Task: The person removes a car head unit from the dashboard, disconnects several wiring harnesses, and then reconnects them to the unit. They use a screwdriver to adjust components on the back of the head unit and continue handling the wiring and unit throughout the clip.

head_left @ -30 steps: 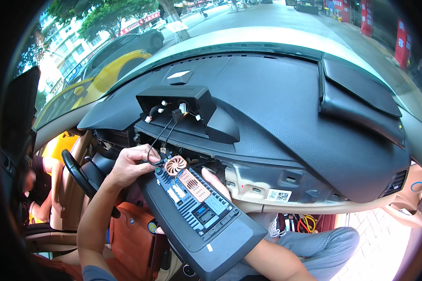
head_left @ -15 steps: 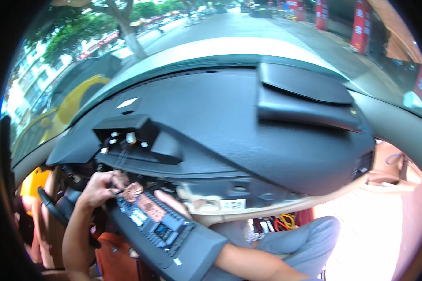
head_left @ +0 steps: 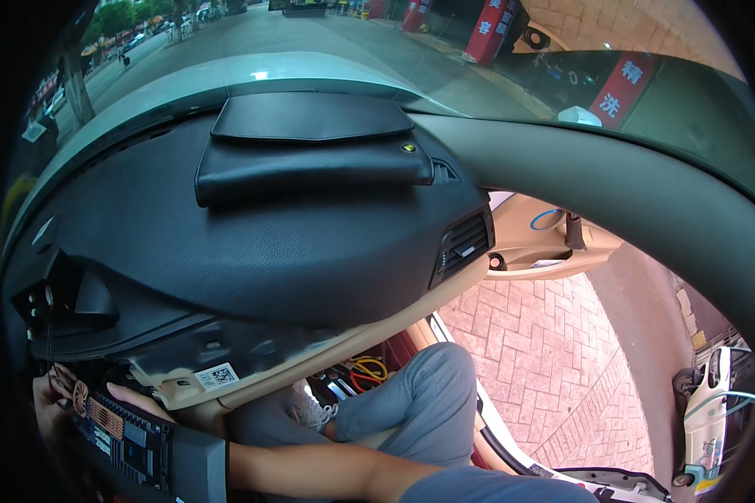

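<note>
At the lower left is a car head unit [head_left: 200, 457], a dark grey housing with its back facing me. A copper-coloured fan, a copper plate and black finned parts show on it. My right arm reaches to it from the lower right, and my right hand [head_left: 140, 402] grips its far edge; some fingers are hidden behind it. My left hand [head_left: 50, 396] is closed at the unit's upper left end, beside the fan, its fingers pinched together. What they hold is too dark and small to make out. Thin wires hang above that hand from a black box-like dashboard housing [head_left: 54, 289].
A black leather pouch [head_left: 310, 168] lies on the dashboard [head_left: 226, 260]. Below the dashboard's beige trim are my bent knee [head_left: 432, 386] and a bundle of red and yellow cables [head_left: 369, 369]. An open car door [head_left: 528, 243] stands at the right, over brick paving [head_left: 545, 352].
The view has swung right, so the dashboard, head unit and both hands sit farther left. My hands keep their places at the unit.
</note>
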`<state>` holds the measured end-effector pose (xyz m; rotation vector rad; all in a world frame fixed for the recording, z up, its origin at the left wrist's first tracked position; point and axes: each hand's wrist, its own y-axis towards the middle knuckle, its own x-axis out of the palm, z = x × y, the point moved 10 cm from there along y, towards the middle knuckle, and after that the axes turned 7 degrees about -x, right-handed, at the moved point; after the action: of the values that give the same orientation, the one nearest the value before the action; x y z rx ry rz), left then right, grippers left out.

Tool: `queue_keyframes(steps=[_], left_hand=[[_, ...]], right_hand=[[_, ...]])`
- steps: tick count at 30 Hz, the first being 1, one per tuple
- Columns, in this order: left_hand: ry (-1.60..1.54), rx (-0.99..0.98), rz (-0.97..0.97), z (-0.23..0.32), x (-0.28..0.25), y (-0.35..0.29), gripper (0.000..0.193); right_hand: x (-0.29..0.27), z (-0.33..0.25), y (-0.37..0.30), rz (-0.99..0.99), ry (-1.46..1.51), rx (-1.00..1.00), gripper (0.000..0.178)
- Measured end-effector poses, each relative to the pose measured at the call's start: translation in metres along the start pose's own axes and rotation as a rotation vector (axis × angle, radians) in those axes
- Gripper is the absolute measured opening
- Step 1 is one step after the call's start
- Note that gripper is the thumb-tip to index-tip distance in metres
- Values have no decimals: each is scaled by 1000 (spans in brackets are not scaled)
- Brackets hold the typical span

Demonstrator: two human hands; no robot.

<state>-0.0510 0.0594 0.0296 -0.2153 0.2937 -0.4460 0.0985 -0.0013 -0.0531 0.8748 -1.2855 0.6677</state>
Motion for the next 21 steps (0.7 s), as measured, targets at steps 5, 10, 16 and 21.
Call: queue_keyframes(steps=[5,10,16,21], left_hand=[[180,149,391,24,-9,0,29],[213,178,233,53,12,0,15],[115,-40,278,50,22,-4,18],[188,-87,270,55,18,-12,16]], right_hand=[[50,-31,-44,-240,-467,-336,76],[79,0,-25,-388,438,275,78],[55,3,-27,-163,368,309,71],[40,-4,-20,-23,255,253,66]])
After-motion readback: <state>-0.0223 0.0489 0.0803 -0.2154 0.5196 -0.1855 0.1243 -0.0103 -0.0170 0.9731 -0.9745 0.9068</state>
